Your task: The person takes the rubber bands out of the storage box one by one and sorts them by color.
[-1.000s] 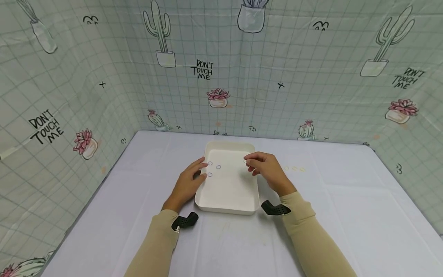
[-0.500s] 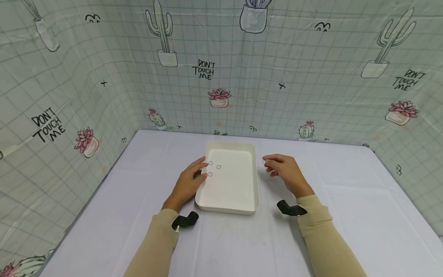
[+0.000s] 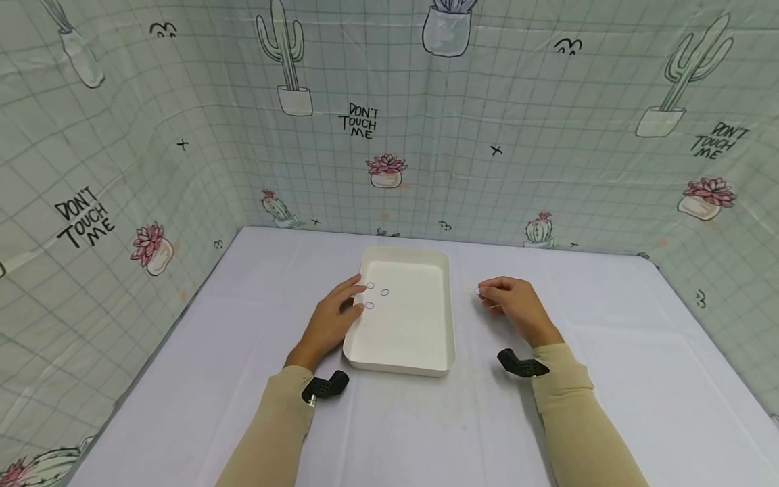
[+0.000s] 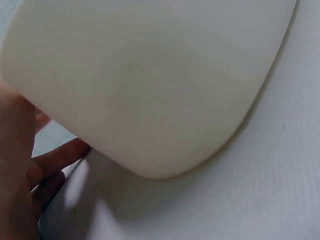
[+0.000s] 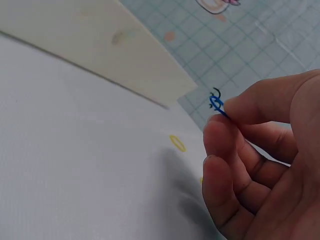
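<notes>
My right hand (image 3: 514, 304) pinches a small blue rubber band (image 5: 216, 103) between thumb and fingertips, just above the table to the right of the tray. A yellow rubber band (image 5: 177, 143) lies on the table near those fingertips; part of another shows at the edge of the fingers. At the left side of the shallow white tray (image 3: 404, 338), my left hand (image 3: 325, 325) holds the rim, its thumb and a fingertip over the edge. Inside the tray, near that hand, lie three blue rubber bands (image 3: 385, 293).
The table has a white cloth (image 3: 389, 433). Behind it and at both sides hangs a gridded curtain (image 3: 462, 176) printed with cacti and lettering. Each wrist wears a black camera mount (image 3: 523, 365).
My right hand has moved from above the tray's right side out over the table to the right, carrying the blue rubber band. My left hand has stayed at the tray's rim.
</notes>
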`<state>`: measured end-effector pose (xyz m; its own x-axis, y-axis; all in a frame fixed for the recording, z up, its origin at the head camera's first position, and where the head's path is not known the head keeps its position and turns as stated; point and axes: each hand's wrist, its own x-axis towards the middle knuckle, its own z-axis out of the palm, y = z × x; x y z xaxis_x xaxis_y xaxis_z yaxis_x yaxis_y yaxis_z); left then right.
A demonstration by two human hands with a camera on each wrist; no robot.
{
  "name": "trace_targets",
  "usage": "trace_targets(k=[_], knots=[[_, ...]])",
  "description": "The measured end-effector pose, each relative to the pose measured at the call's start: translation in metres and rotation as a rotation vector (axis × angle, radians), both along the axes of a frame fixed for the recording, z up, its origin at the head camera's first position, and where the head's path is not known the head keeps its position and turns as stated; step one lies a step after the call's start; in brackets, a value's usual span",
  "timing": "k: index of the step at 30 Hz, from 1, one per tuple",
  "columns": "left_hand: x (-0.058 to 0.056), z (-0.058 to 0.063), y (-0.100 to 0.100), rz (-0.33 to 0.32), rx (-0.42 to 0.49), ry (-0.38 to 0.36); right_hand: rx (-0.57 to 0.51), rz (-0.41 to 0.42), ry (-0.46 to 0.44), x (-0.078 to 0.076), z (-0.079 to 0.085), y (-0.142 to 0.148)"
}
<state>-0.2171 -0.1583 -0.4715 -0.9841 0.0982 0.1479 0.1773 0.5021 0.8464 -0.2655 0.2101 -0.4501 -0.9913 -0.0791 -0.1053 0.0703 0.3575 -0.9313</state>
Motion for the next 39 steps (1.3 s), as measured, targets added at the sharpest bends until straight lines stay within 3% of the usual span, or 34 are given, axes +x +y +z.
trace_targets(k=[8, 21, 39], knots=[[0.0, 0.0, 0.001, 0.007, -0.01, -0.008, 0.125, -0.006, 0.004, 0.0, -0.006, -0.004], [-0.001, -0.002, 0.0, 0.002, -0.012, 0.006, 0.35, 0.064, 0.091, 0.001, -0.005, -0.011], [-0.001, -0.001, 0.0, 0.004, -0.011, 0.016, 0.434, 0.049, 0.148, -0.001, -0.013, -0.019]])
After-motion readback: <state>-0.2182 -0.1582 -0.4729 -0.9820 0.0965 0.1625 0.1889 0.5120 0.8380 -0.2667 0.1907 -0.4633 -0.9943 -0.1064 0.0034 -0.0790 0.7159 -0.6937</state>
